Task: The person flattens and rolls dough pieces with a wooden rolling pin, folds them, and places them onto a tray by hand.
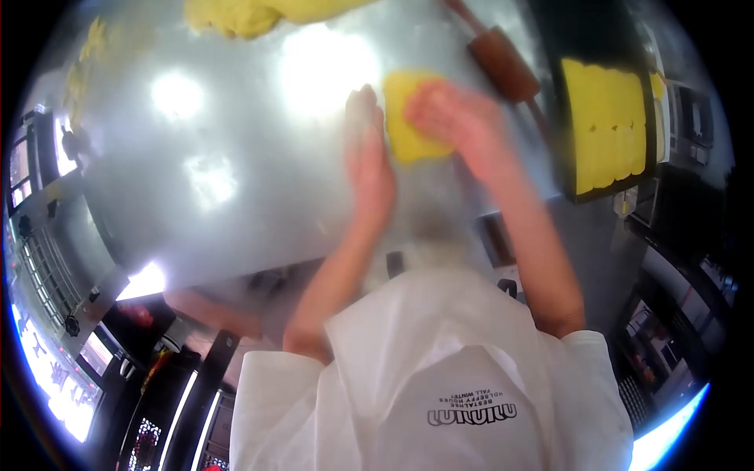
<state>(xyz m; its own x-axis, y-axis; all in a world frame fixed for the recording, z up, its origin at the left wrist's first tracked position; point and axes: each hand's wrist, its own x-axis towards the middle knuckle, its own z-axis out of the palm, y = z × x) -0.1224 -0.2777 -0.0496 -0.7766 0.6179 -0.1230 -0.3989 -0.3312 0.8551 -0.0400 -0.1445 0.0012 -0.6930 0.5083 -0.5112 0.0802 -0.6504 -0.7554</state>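
Yellow dough (406, 144) lies on the desk (267, 165), just beside the open left hand (371, 161). The right hand (462, 118) seems upon it, but its grip I cannot tell; uneven pressing could tear the edge.

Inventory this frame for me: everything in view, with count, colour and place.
Metal worktable: one, silver-grey, centre
Flattened dough piece: one, yellow, between the hands
Dough mass: one, yellow, far edge
Rolling pin: one, reddish-brown, right of dough piece
Tray: one, black, far right
Dough strips: several, yellow, on tray
Background fittings: uncountable, mostly dark, both sides
Printed top: one, white, on person
Left hand: one, bare, beside dough piece
Right hand: one, bare, over dough piece
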